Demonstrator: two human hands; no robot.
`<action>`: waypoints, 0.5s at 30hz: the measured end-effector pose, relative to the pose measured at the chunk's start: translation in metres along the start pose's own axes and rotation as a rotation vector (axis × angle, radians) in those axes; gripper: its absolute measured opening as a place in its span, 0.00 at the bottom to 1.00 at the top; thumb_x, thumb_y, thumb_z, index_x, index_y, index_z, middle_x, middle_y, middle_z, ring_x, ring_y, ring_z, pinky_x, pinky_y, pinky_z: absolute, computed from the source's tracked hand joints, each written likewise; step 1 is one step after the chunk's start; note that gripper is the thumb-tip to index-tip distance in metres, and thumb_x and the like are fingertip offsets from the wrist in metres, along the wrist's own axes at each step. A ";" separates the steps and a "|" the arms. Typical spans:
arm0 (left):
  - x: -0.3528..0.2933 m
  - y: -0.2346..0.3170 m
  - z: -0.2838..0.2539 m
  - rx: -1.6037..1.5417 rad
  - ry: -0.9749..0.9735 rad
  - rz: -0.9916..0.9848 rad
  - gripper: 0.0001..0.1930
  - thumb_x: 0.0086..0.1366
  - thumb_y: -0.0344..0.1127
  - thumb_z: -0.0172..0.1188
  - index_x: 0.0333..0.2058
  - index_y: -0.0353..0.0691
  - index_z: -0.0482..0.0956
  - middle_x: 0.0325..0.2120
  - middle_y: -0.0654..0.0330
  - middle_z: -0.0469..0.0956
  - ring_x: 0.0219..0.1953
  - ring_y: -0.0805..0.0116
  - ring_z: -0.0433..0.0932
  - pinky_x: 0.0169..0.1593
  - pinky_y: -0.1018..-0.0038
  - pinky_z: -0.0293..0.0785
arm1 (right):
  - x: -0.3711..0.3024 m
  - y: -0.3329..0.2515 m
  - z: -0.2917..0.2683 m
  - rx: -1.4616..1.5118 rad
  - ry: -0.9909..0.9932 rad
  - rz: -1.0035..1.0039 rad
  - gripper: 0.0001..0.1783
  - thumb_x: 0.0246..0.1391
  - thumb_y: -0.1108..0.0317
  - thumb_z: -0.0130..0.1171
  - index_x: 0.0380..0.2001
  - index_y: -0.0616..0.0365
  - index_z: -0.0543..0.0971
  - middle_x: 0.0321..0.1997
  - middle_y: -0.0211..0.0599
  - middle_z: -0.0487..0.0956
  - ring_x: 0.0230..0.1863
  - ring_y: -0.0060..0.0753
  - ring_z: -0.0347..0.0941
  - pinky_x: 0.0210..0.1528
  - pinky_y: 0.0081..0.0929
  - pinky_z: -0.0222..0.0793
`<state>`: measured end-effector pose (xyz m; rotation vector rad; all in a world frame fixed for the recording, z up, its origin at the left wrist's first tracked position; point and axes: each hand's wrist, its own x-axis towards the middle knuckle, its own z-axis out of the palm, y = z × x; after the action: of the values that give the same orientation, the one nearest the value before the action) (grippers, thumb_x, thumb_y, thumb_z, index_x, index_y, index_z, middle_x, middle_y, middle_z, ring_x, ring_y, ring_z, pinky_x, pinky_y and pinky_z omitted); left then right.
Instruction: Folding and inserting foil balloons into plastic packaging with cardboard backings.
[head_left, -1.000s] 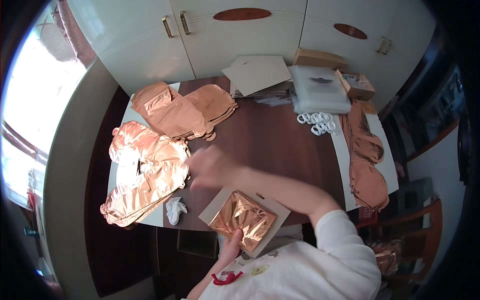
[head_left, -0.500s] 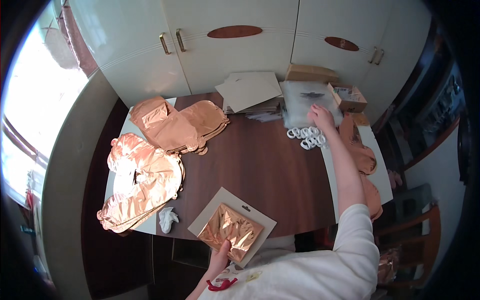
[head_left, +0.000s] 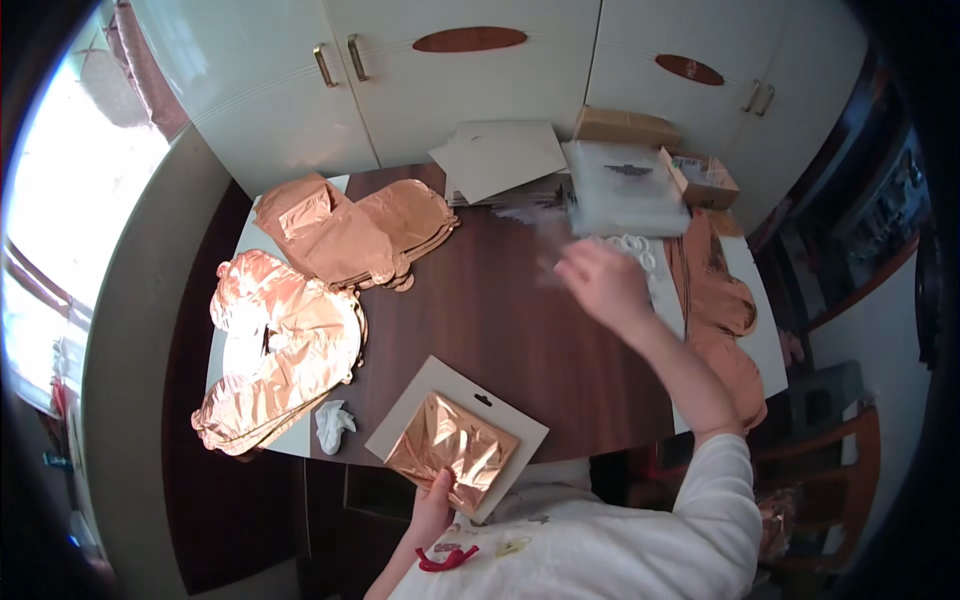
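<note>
We read this as a packing step in progress: our left hand pins a folded copper foil piece against a pale backing card at the near edge of the tabletop, its fingers closed on the lower edge of foil and card together, while our right hand is up over the far right of the tabletop, close to a stack of clear plastic bags and a small heap of white rings. The right hand is blurred, and something faint and see-through seems to hang from it (perhaps one of the bags), so we cannot tell whether its fingers are closed on anything or spread. By our judgement the next move calls for bringing the two hands together and keeping foil and card square to each other, since the slick foil could slip off the card. The dark wood tabletop is crowded: flattened copper foil shapes at the far left, a puffier copper pile on the near left with a crumpled white scrap beside it, more copper foil draped along the right edge, grey cards and two cardboard boxes at the back. Cream cupboard doors with brass handles close the far side, bright daylight comes in at the left, and a wooden chair stands at the right.
</note>
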<state>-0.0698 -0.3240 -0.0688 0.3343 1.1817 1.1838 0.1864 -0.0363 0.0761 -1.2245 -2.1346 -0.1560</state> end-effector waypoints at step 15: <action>-0.016 0.028 0.021 -0.033 -0.005 -0.058 0.16 0.68 0.37 0.53 0.52 0.38 0.67 0.44 0.65 0.73 0.44 0.76 0.71 0.48 0.77 0.69 | -0.061 -0.037 0.046 0.103 -0.454 -0.101 0.25 0.48 0.56 0.61 0.47 0.60 0.75 0.55 0.40 0.72 0.53 0.40 0.68 0.52 0.35 0.70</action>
<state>-0.0658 -0.3190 -0.0308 0.2756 1.1591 1.1505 0.1550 -0.0818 0.0120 -1.1745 -2.5568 0.2077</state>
